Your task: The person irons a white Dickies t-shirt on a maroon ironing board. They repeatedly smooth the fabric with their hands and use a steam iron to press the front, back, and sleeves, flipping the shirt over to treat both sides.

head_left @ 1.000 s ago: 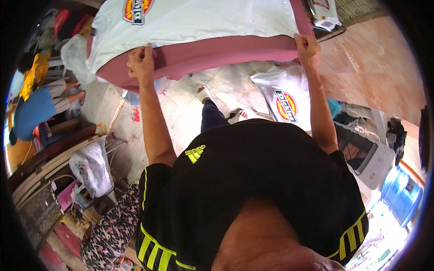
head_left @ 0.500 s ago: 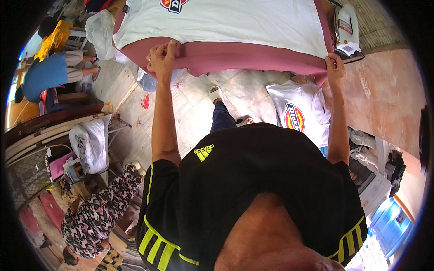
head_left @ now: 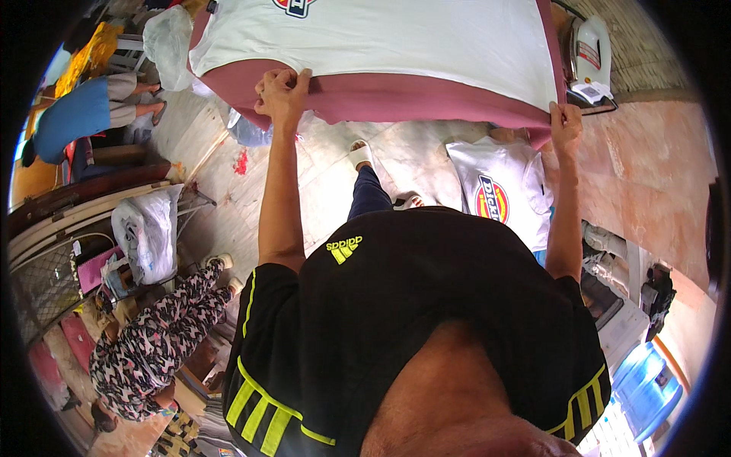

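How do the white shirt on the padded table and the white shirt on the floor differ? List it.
The white shirt on the table lies spread flat; the white shirt on the floor lies rumpled. The left hand and right hand grip the table shirt's near edge; nothing touches the floor shirt. The table shirt looks larger in view. Both are white with a round red-and-yellow chest badge.

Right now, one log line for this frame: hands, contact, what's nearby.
left hand: grips white t-shirt hem | right hand: grips hem at pink padded board corner | nearby: iron, folded shirt below
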